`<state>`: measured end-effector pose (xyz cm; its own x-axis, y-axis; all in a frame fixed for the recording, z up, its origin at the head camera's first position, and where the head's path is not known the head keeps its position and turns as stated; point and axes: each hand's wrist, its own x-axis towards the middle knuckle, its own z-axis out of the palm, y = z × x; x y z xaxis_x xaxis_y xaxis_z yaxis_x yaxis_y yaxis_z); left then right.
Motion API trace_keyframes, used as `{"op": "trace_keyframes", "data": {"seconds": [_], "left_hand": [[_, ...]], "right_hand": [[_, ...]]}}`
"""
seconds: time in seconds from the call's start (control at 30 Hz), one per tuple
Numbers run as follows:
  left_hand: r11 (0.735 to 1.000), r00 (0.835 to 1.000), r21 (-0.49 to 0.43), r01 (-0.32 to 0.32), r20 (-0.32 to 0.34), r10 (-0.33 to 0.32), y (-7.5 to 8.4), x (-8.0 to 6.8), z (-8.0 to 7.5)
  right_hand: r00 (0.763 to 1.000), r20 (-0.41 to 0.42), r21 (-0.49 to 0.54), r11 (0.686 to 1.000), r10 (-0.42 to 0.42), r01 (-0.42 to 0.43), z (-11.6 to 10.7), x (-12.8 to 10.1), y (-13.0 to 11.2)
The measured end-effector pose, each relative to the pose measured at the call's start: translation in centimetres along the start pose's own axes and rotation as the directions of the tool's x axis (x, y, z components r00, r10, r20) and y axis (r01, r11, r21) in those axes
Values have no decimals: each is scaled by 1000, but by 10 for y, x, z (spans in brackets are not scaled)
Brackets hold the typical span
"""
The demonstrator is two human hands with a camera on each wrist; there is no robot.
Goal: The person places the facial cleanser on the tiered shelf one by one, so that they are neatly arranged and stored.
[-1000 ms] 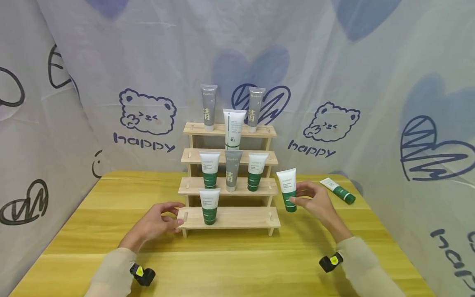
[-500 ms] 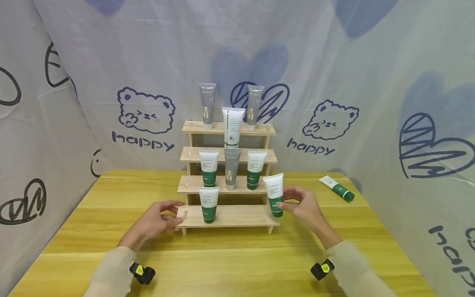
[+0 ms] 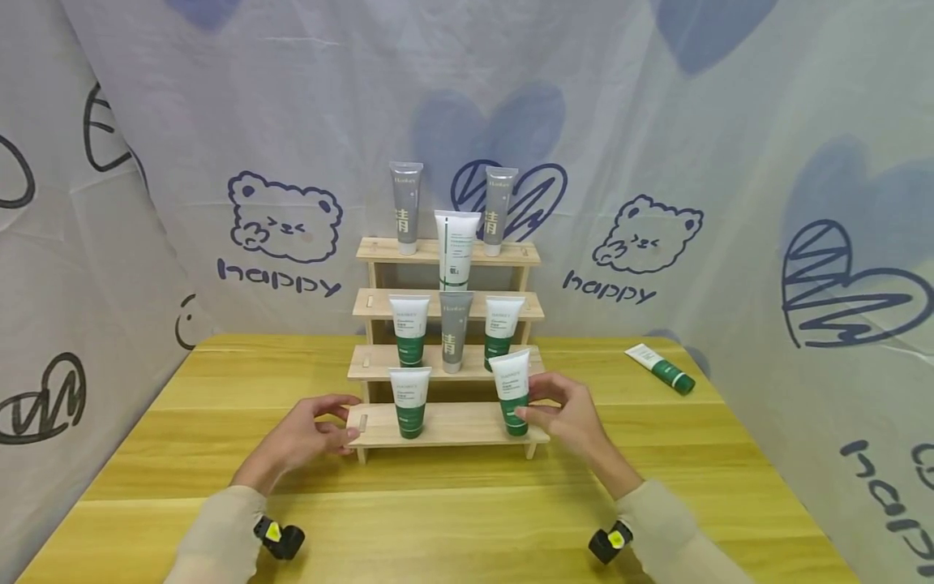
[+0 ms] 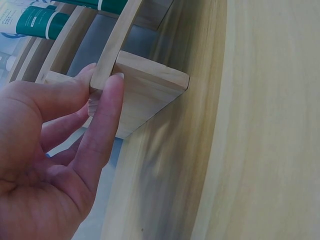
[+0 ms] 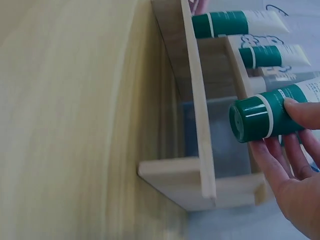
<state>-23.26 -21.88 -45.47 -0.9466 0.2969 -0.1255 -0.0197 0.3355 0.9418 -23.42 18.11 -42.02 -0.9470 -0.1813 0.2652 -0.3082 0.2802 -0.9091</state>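
Note:
My right hand (image 3: 565, 410) pinches a white-and-green squeeze tube (image 3: 513, 392) by its green lower part, over the right end of the lowest step. In the right wrist view the tube's green cap (image 5: 248, 119) points toward the wooden step, with a gap between them. My left hand (image 3: 310, 430) grips the left end of the wooden tiered display stand (image 3: 452, 426); in the left wrist view thumb and finger pinch the board's end (image 4: 107, 70). Another white-and-green tube (image 3: 410, 403) stands on the same step, left of centre.
Higher steps bear a grey tube (image 3: 454, 332) between two white-and-green tubes, a larger white tube (image 3: 456, 250), and two grey tubes (image 3: 406, 208) on top. One white-and-green tube (image 3: 661, 369) lies on the wooden table (image 3: 409, 527) at right. A printed cloth (image 3: 642, 97) hangs behind.
My right hand has carried the tube leftward and slightly down, from beside the stand to over its lowest step. The left hand stays at the stand's left end.

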Motion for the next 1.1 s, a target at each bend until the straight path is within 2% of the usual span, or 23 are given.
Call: {"op": "trace_keyframes", "data": {"seconds": [0.53,0.8,1.1], "left_hand": [[1000,1000,9,15,-14,-15,-1,1,1],[1000,1000,12,19,-18,-19,0,1,1],[999,999,32,38,-30,-37,3,0,1]], "right_hand": [[997,-75,112,994,16,-8,53,1,5],[993,-117,167,985,-23,42,72,2,7],[991,-123,193,981,43,-19,84,3,5]]}}
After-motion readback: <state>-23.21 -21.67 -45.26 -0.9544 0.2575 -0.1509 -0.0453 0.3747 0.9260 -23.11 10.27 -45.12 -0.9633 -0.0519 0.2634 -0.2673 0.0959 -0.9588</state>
